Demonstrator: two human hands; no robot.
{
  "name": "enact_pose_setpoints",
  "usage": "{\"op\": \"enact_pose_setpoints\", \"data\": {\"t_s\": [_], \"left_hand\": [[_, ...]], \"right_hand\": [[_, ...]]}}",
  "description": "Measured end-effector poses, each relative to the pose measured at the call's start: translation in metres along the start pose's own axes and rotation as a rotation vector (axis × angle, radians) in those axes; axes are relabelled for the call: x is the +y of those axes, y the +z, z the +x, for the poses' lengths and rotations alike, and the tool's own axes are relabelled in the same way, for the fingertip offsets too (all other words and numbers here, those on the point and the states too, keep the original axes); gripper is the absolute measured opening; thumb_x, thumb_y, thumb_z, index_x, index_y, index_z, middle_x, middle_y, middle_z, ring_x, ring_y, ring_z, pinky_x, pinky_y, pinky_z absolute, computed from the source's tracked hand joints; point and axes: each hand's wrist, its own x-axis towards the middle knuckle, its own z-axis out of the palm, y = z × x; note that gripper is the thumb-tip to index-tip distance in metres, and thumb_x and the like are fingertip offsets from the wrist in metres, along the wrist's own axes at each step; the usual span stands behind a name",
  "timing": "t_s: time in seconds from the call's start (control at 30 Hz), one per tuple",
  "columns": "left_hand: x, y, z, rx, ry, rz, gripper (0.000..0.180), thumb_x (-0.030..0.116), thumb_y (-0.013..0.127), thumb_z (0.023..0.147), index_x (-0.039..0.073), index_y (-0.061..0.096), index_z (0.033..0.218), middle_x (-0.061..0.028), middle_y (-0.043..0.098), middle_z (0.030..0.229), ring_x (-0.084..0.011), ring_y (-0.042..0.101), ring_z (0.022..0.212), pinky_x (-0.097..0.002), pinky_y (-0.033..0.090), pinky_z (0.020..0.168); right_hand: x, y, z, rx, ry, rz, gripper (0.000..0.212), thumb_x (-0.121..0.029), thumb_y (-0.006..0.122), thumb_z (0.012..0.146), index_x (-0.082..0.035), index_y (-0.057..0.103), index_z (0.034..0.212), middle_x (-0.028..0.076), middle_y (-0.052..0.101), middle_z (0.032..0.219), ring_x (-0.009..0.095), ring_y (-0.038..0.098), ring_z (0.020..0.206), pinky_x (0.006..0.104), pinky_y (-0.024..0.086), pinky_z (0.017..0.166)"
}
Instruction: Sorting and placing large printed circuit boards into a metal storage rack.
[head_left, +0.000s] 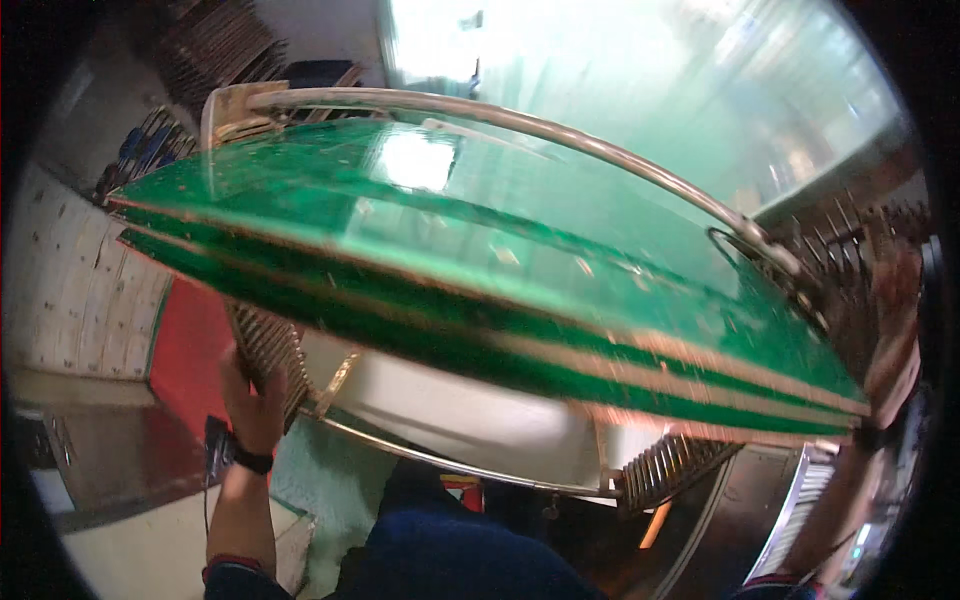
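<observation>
A wide, glossy green panel [420, 230] stretches across the view, with brownish edges and what looks like a second green layer under its near edge. Below its left part, my left hand [255, 405] is raised beside a ribbed rack [270, 345], fingers stretched up and apart, holding nothing I can see. At the far right, my right hand [893, 340] is up against or close to the panel's right end. Blur and the dark rim of the view hide how its fingers are set, and I cannot tell whether it grips the panel.
A curved metal tube [560, 130] runs behind the panel. Beneath it are a white surface [470, 410], a lower metal rail [430, 458] and another ribbed rack [680, 468]. A red board [195, 350] stands at left, near pale wooden planks [80, 280].
</observation>
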Motion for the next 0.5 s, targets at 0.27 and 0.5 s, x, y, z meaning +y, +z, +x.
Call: {"op": "enact_pose_setpoints", "data": {"t_s": [0.27,0.5], "left_hand": [[0.000,0.002,0.036,-0.061,-0.013,-0.096,0.053,0.022,0.059,0.097,-0.001,0.039,0.140,-0.0124,0.054,0.128,-0.0210,0.051,0.117,-0.0350,0.039,0.102],[0.014,-0.033,0.084,-0.293,-0.104,-0.243,0.051,0.009,0.053,0.095,-0.004,0.038,0.142,-0.0119,0.052,0.134,-0.0172,0.050,0.122,-0.0289,0.036,0.106]], "right_hand": [[0.109,0.061,-0.262,0.183,0.567,0.207,0.021,-0.024,0.044,0.104,-0.005,0.051,0.102,0.001,0.053,0.096,0.009,0.049,0.088,0.0246,0.042,0.079],[0.092,0.064,-0.256,0.285,0.410,0.131,0.021,-0.024,0.052,0.101,-0.004,0.057,0.106,0.000,0.056,0.093,0.007,0.051,0.085,0.0221,0.043,0.074]]}}
